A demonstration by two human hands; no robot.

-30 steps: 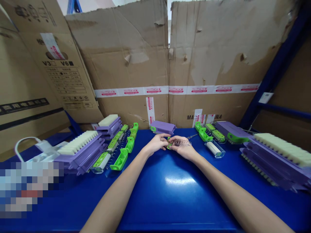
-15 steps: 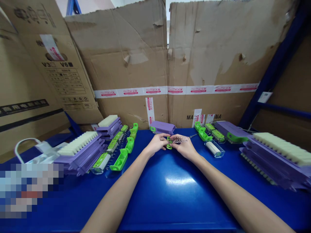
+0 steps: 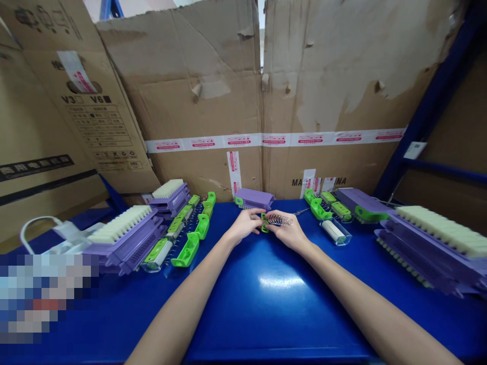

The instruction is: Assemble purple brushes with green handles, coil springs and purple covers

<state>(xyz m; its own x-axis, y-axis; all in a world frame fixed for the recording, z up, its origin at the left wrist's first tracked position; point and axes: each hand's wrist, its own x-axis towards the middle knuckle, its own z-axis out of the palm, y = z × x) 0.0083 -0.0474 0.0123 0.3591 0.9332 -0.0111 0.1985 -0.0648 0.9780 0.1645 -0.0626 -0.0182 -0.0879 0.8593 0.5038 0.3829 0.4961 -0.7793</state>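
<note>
In the middle of the head view, my left hand (image 3: 243, 226) is closed, its fingertips pinching the left edge of a small green plastic piece (image 3: 264, 223). From the other side the fingers of my right hand (image 3: 287, 233) close on the same piece. A metal coil spring (image 3: 280, 220) reaches from the piece rightward over the back of my right hand. Whether the spring is fixed to the piece is hidden by the fingers. Just behind the hands lies a purple plastic housing (image 3: 254, 198) with a green end.
On the left stand purple brush blocks (image 3: 124, 243) with pale bristles, beside a row of green caps (image 3: 186, 250) and springs. To the right are a clear-cased part (image 3: 335, 232), green caps (image 3: 316, 208) and more purple brush blocks (image 3: 426, 253). Cardboard (image 3: 201, 101) walls the blue table's back.
The green piece looks turned slightly more edge-on between my fingers, and the spring has shifted a little left with it. Both hands keep their hold in nearly the same place.
</note>
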